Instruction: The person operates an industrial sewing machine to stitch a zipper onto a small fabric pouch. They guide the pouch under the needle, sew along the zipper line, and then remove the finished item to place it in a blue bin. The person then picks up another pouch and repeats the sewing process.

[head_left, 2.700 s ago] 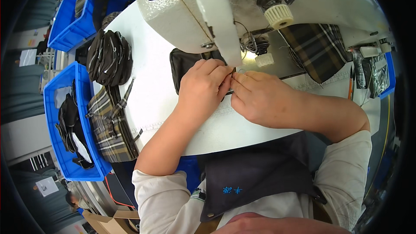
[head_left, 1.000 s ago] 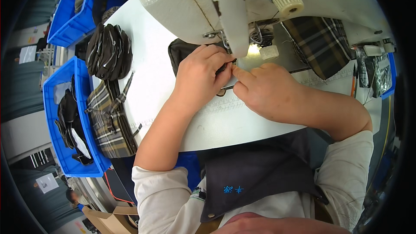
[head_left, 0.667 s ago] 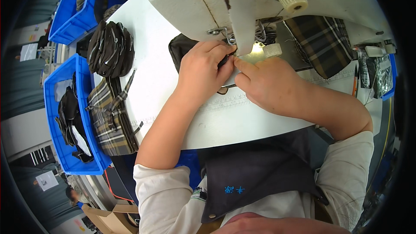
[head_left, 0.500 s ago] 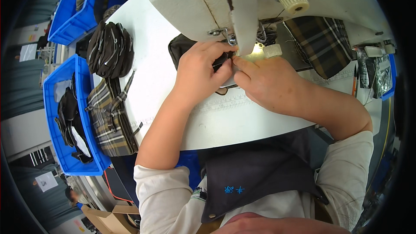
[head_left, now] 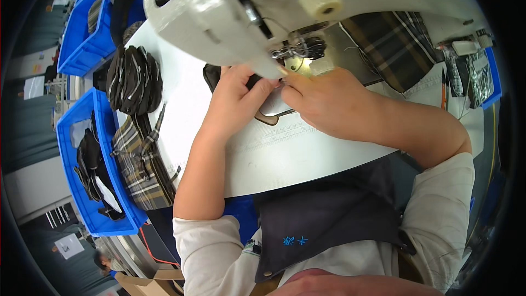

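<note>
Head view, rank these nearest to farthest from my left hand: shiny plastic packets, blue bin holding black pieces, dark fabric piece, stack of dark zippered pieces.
From the left hand:
1. Dark fabric piece, partly under it
2. Stack of dark zippered pieces, to its left
3. Blue bin, farther left and lower
4. Shiny plastic packets, far right

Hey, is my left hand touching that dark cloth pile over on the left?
Apart: the head view shows white tabletop between your left hand and the dark cloth pile.
</note>
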The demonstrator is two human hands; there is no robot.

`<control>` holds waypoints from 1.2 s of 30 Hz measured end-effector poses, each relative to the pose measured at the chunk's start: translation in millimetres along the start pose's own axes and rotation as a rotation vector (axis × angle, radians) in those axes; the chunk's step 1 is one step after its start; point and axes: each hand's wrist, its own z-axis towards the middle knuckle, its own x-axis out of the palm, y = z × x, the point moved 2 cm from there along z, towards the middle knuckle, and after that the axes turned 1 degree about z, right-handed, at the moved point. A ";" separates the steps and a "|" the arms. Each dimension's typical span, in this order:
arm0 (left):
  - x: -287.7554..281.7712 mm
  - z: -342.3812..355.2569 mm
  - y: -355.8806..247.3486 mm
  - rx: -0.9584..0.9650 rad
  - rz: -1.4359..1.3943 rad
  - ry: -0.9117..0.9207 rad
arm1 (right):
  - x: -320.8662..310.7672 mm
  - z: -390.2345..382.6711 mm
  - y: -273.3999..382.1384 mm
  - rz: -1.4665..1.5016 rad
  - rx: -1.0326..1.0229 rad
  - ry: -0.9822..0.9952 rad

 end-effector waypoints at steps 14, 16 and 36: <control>20.9 -4.4 -25.3 0.348 0.775 -0.410 | -4.4 -0.1 3.3 -0.083 -0.013 0.102; 18.9 -4.1 -27.0 0.387 0.779 -0.413 | -5.8 0.6 4.0 -0.087 -0.019 0.123; 5.2 5.1 -13.6 0.422 0.459 -0.157 | 0.2 -2.5 9.2 -0.086 -0.084 0.047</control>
